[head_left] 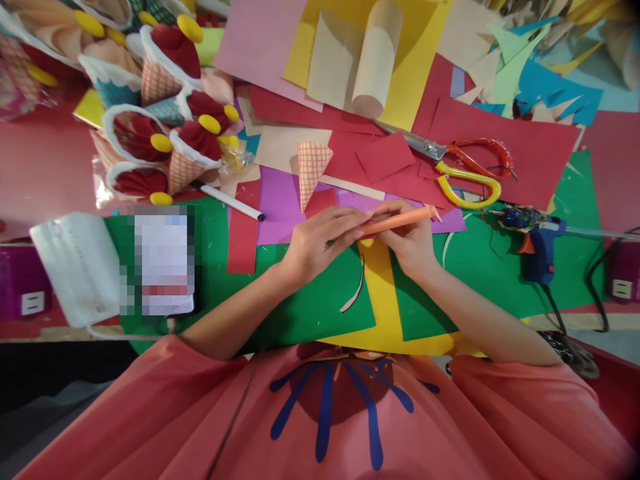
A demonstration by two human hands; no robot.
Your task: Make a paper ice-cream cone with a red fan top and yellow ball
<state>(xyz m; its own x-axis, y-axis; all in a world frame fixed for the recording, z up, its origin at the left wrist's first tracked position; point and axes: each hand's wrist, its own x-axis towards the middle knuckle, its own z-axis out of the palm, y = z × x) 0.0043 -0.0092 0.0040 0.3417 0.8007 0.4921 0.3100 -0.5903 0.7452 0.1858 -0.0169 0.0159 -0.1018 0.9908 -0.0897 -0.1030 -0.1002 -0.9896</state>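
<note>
In front of my chest, both hands pinch a folded orange strip [400,220], which looks like felt or thick paper. My left hand [323,241] is closed on its left end, thumb and fingertips together. My right hand [411,241] grips it from below and behind, with some of its fingers hidden. Just beyond the hands stands a small checked cone [313,172] in orange and white. To the right of it lie scissors [467,170] with one red and one yellow handle. A thin pale scrap [355,293] rests below the hands.
Finished cones with ruffled red filling [193,143] crowd the left back. A marker [233,203], a phone [165,267] and a white box-like device [77,267] sit left. At right lies a blue glue gun [540,247] with its cable. A cream roll [379,60] and coloured scraps [555,80] fill the back.
</note>
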